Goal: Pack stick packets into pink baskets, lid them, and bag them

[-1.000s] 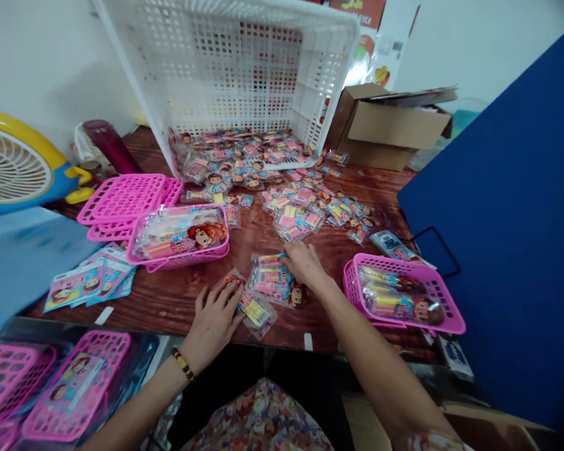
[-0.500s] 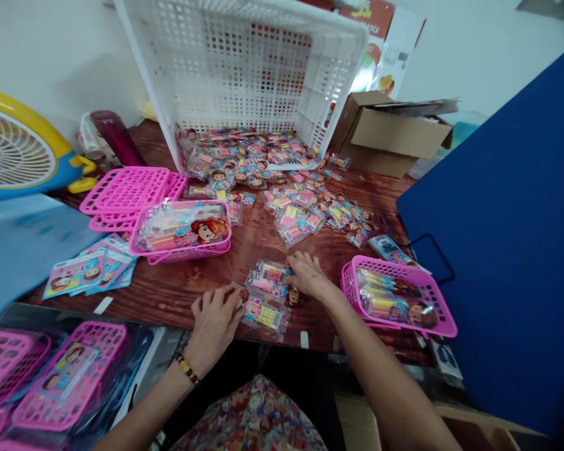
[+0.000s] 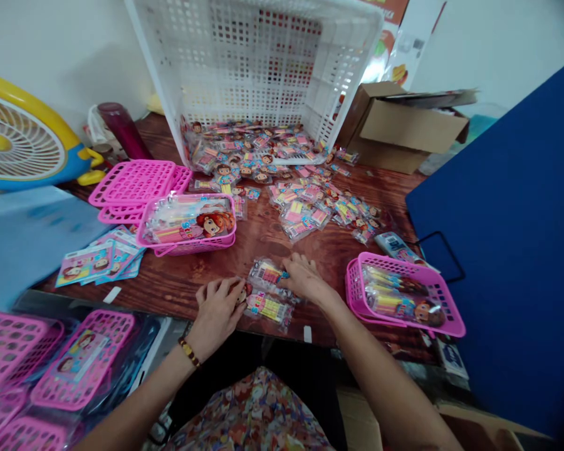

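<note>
Two small clear packets of pink and yellow sticks lie one behind the other on the table in front of me. My left hand (image 3: 220,314) holds the cartoon-head end of the front packet (image 3: 269,308) with curled fingers. At the rear packet (image 3: 266,274), my right hand (image 3: 304,279) has its fingers bent over the right end, which they hide. To the right stands a pink basket (image 3: 451,316) with several larger cartoon-figure packets in it. Another pink basket (image 3: 195,245), filled with similar packets, sits to the left.
A white crate (image 3: 345,81) lies on its side, small packets spilling out toward a loose pile (image 3: 305,213). Pink lids (image 3: 136,181), printed cards (image 3: 91,263) and a fan (image 3: 28,134) are at left. A cardboard box (image 3: 404,128) and a blue panel (image 3: 507,238) stand at right.
My right hand has shifted slightly left over the rear packet, and the cartoon head beneath it is now hidden. My left hand stays at the front packet. The whole view has shifted slightly.
</note>
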Available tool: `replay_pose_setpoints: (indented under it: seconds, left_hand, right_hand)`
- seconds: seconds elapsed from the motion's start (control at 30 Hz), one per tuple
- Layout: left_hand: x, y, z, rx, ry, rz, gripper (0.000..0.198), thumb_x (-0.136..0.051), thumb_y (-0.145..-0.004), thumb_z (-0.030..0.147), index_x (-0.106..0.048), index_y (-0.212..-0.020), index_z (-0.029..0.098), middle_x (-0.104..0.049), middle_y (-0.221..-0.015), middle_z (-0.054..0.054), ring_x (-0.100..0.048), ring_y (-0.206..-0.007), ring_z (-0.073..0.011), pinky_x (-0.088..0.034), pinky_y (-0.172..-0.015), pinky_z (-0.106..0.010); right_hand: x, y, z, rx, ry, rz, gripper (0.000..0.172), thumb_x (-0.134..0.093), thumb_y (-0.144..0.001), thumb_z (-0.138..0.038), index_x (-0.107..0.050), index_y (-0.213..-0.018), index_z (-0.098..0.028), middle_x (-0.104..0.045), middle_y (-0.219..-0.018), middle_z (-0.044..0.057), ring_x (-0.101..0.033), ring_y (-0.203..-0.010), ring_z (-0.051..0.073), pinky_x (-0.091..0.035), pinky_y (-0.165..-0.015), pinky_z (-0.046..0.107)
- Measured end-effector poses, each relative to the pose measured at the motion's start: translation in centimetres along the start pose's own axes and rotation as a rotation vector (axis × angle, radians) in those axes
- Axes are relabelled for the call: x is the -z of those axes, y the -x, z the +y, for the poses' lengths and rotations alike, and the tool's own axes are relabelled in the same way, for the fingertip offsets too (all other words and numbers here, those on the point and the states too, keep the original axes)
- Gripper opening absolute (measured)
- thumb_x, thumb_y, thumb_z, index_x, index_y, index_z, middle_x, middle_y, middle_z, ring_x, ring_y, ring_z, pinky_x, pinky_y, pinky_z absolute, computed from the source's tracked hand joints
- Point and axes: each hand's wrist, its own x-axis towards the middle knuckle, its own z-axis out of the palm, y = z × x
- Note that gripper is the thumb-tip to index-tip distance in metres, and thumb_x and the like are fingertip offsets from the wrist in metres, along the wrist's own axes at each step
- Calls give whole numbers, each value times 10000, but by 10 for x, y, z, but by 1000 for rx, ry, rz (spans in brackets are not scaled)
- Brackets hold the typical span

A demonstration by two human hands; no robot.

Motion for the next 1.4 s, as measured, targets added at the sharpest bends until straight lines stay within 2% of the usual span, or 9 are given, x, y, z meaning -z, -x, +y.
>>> replay_pose_setpoints:
  seconds: [0.17, 0.4, 0.53, 0.77, 0.93, 1.13, 1.23, 1.33, 1.4]
  left_hand:
    - [8, -28, 0, -204, 86, -165, 362, -439, -975, 263, -527, -1325, 254, -595, -1300, -68, -454, -1223, -261, -275, -1043, -483]
    - [27, -44, 17, 210, 121, -381, 272, -479, -936, 339, -572, -1106, 147, -676, -946, -188, -626, -1003, -372, -428, -877, -548]
    - [14, -49, 32, 339, 310, -457, 181, -445, -945, 319, -523, -1010, 169, -695, -829, -148, -702, -821, -304, -516, -742, -432]
    - [3, -32, 48, 449, 797, -544, 136, -279, -968, 300, -386, -996, 221, -705, -768, -17, -694, -582, -142, -521, -513, -220]
    - [11, -22, 36, 464, 828, -470, 213, -395, -881, 377, -480, -960, 198, -621, -635, 5, -649, -509, -160, -488, -437, -226]
    - [-4, -30, 59, 336, 1192, -727, 253, -429, -817, 284, -558, -1000, 164, -690, -1026, -95, -709, -794, -189, -592, -701, -332]
    - [-5, -25, 64, 237, 1119, -562, 252, -428, -860, 276, -572, -1046, 184, -679, -1094, -88, -692, -878, -195, -568, -827, -370]
    - [8, -25, 48, 61, 717, -61, 264, -431, -924, 292, -575, -1129, 209, -646, -1146, -103, -620, -1069, -234, -484, -975, -426]
    - [20, -34, 34, -88, 441, 144, 382, -486, -920, 273, -500, -1297, 211, -556, -1318, -131, -490, -1262, -273, -378, -1082, -480]
  right_hand:
    - [-2, 2, 23, -136, -195, 34, 252, -556, -861, -296, -547, -1094, -200, -679, -1070, 93, -598, -1039, 270, -350, -913, 421]
    - [-21, 21, 54, -255, -1060, 409, 353, -671, -706, -340, -583, -1013, -191, -695, -953, 42, -632, -827, 198, -477, -742, 313]
    - [-37, 24, 23, -231, -1435, 285, 440, -720, -646, -399, -585, -1001, -176, -708, -907, 38, -648, -751, 187, -510, -689, 306]
    - [-28, 24, -19, -403, -545, 104, 456, -688, -756, -370, -559, -1157, -193, -683, -1165, 127, -643, -1071, 287, -457, -813, 358]
    - [-16, 35, -19, -438, -374, 23, 439, -668, -786, -428, -567, -1129, -174, -681, -1142, 143, -622, -1108, 301, -437, -848, 376]
    - [-19, 32, -19, -296, -289, 49, 316, -631, -784, -332, -607, -1063, -186, -607, -1217, 134, -561, -1144, 283, -406, -886, 364]
    - [-12, 29, -11, -201, -272, 80, 267, -589, -786, -250, -580, -1050, -213, -665, -1076, 83, -607, -1043, 247, -400, -830, 330]
    - [0, 28, -2, -119, -221, 117, 298, -579, -798, -221, -532, -1092, -218, -697, -994, 59, -633, -989, 242, -375, -865, 356]
    - [5, 30, -1, -50, -182, 153, 342, -573, -803, -203, -499, -1137, -205, -692, -1042, 75, -625, -1008, 245, -368, -888, 370]
